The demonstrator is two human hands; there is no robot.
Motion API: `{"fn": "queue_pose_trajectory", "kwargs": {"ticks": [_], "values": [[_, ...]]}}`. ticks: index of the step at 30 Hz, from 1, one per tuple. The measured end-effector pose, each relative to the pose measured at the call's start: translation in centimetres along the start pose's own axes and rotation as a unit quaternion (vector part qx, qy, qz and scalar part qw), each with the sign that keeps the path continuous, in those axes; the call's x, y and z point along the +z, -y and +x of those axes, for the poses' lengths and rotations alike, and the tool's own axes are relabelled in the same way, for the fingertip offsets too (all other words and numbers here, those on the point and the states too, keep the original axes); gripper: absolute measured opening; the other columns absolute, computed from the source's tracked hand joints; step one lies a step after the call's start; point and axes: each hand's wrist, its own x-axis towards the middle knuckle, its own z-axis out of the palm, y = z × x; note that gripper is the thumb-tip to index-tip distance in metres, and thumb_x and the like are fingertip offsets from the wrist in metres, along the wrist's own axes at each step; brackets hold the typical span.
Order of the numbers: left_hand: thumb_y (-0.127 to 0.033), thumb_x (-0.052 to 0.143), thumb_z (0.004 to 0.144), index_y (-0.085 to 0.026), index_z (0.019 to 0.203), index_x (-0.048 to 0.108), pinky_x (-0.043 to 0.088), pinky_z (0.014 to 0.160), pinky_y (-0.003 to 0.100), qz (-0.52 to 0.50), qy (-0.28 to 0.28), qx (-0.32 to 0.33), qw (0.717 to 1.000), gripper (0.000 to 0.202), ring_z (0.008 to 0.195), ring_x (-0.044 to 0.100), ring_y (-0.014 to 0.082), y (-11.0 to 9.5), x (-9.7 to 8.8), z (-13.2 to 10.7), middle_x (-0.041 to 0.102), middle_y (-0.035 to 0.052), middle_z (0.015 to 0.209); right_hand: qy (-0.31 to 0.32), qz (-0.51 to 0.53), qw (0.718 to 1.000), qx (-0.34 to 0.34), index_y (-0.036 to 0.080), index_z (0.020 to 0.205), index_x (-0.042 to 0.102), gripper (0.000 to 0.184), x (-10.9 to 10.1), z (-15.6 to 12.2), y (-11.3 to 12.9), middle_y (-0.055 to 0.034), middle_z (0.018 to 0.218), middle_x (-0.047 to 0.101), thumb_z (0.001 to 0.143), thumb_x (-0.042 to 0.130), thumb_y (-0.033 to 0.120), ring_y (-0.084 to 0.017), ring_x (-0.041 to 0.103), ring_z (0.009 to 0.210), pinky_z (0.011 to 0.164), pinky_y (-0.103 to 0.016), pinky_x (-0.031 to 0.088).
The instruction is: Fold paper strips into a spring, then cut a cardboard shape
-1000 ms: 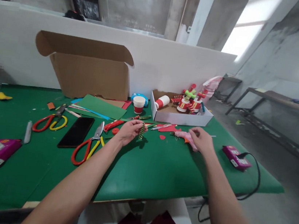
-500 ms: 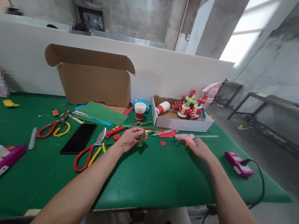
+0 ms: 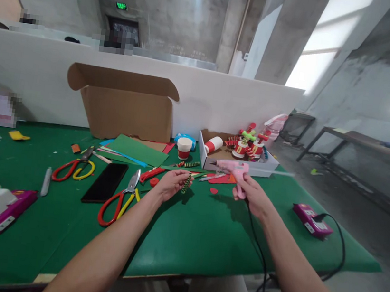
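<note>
The left hand [image 3: 171, 185] pinches a green paper spring [image 3: 186, 184], seemingly near its top, so it hangs above the worktop [image 3: 200, 242]. The right hand [image 3: 252, 194] grips the glue gun [image 3: 235, 168] by its handle [image 3: 241, 189], leaving the nozzle [image 3: 214, 163] clear.

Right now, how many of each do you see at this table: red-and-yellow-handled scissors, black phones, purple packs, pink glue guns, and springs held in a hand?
Red-and-yellow-handled scissors: 2
Black phone: 1
Purple packs: 2
Pink glue gun, in the right hand: 1
Green spring, in the left hand: 1
Total: 7
</note>
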Motion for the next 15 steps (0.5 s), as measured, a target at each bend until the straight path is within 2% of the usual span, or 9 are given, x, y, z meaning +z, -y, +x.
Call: {"fn": "queue_pose_trajectory", "kwargs": {"ticks": [2,5,15], "values": [[-0.014,0.074,0.073,-0.011,0.083,0.064,0.050,0.063,0.022,0.007,0.006,-0.002,1.000,0.015,0.060,0.064,0.0110,0.0,0.0,0.0,0.071,0.0058,0.071,0.018,-0.062,0.997,-0.047,0.020,0.092,0.052,0.041,0.7,-0.4,-0.1,0.0081,0.053,0.047,0.074,0.066,0.054,-0.009,0.046,0.045,0.044,-0.021,0.040],[-0.015,0.075,0.072,-0.010,0.084,0.064,0.051,0.063,0.022,0.012,0.017,-0.002,1.000,0.017,0.061,0.065,0.0110,-0.1,0.0,0.0,0.071,0.0058,0.071,0.034,-0.144,0.985,-0.087,0.019,0.094,0.052,0.045,1.5,-0.9,-0.1,0.0061,0.055,0.051,0.076,0.061,0.058,-0.010,0.047,0.047,0.046,-0.023,0.039],[-0.018,0.076,0.072,-0.010,0.087,0.066,0.050,0.065,0.023,0.020,0.037,0.011,0.999,0.020,0.064,0.065,0.0114,0.1,-0.1,0.0,0.071,0.0067,0.074,0.037,-0.306,0.940,-0.145,0.017,0.097,0.052,0.034,2.9,-1.8,0.6,0.0017,0.061,0.057,0.084,0.048,0.049,-0.013,0.051,0.051,0.049,-0.025,0.039]]}}
